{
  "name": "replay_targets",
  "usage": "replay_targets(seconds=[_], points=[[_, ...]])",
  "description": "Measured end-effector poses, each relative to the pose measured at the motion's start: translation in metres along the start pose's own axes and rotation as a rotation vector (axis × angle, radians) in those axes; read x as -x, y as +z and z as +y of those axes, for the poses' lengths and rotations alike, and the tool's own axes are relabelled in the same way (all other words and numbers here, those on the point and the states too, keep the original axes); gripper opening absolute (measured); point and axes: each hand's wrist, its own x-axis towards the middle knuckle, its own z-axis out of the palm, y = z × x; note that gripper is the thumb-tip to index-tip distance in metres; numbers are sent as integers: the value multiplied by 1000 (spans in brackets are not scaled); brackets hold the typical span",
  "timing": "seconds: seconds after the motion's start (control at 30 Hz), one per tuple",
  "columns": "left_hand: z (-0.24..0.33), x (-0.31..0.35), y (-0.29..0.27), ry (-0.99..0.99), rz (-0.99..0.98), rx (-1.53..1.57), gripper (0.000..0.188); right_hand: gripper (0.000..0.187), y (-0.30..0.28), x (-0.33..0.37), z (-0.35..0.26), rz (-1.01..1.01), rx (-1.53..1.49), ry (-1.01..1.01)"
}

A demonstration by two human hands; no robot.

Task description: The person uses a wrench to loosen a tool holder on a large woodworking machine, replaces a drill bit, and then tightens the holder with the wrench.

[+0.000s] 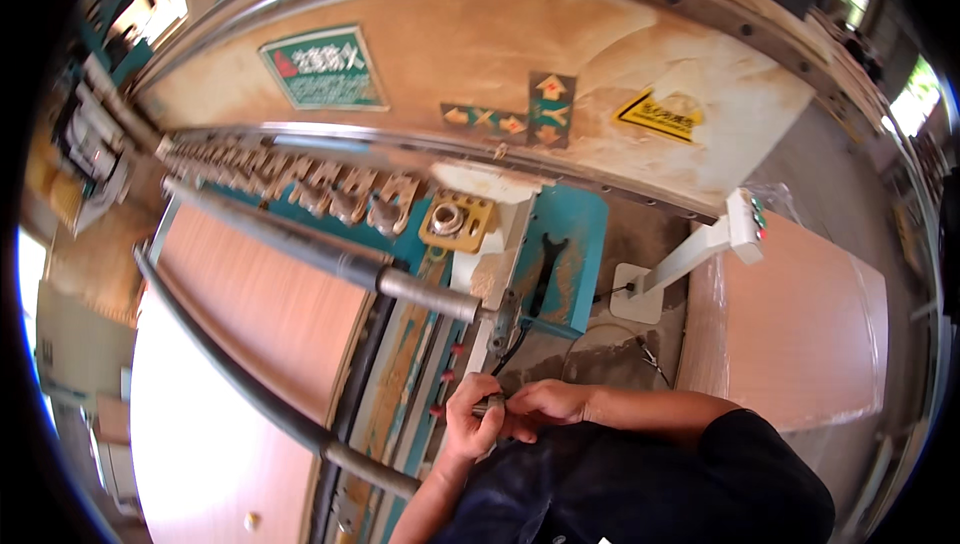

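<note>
In front of my body, my left hand (470,422) is closed around a small dark metal part (488,404), with the thumb along its near side. From the right, my right hand (545,406) meets it, its fingers bent around the same part's other end. My fingers cover most of the part, so its exact kind is hidden. Just beyond my hands is the end of a machine bed with a grey metal roller (430,296). A black open-ended spanner (549,269) lies in a teal tray (578,279) dusted with wood shavings.
A row of tool holders (340,199) lines the machine beneath a dusty beam (440,44) bearing signs. A yellow block (455,222) with a round socket sits at its end. Wood-faced panels (270,294) lie left. Right stand a white control pedestal (690,254) and a film-wrapped panel stack (800,314).
</note>
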Motion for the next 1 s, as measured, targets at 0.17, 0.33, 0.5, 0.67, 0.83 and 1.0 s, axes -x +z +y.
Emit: replay_targets(seconds=[0.17,0.33,0.5,0.67,0.83,1.0], points=[[15,28,49,-20,227,-209,19,35,8,39,-6,9,301,-31],[30,52,122,-371,507,-265,12,34,-5,83,8,48,699,-53],[37,84,159,-677,820,-230,23,20,-13,89,34,38,1447,-495],[8,140,181,-912,1108,0,26,19,-16,76,72,-217,1763,-631],[-21,225,207,-1169,1264,236,31,19,-10,71,131,-479,1826,-564],[31,295,209,-1014,1190,202,25,34,28,65,193,-380,975,526]])
